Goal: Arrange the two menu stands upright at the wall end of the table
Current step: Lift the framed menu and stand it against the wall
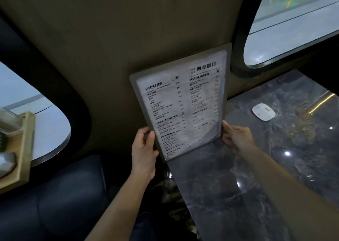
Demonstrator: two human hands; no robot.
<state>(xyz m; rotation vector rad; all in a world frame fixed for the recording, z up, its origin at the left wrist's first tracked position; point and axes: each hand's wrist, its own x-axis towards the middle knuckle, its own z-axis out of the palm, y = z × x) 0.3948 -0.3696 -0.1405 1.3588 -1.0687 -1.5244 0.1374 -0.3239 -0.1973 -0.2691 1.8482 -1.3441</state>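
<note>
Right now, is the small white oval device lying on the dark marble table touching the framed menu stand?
No, the white oval device lies apart on the marble table, right of the menu stand.

Glossy marbled table [256,176], wooden tray [23,149]

Dim interior, low light. Wall [113,38] ahead: plain brown-olive panel, matte, filling the upper centre. Two rounded-corner windows with dark frames: right window [293,24] at upper right, left window [36,115] at mid left; both show pale grey daylight outside, details blurred. Surface [247,176]: dark grey marble-look slab with lighter veining, glossy, its far edge meeting the wall below the right window; several small bright light reflections and one yellowish streak near its right edge. Dark blue upholstered seat [55,204] left of the surface's near-left edge. Light wooden tray [25,149] at far left, contents blurred.
</note>
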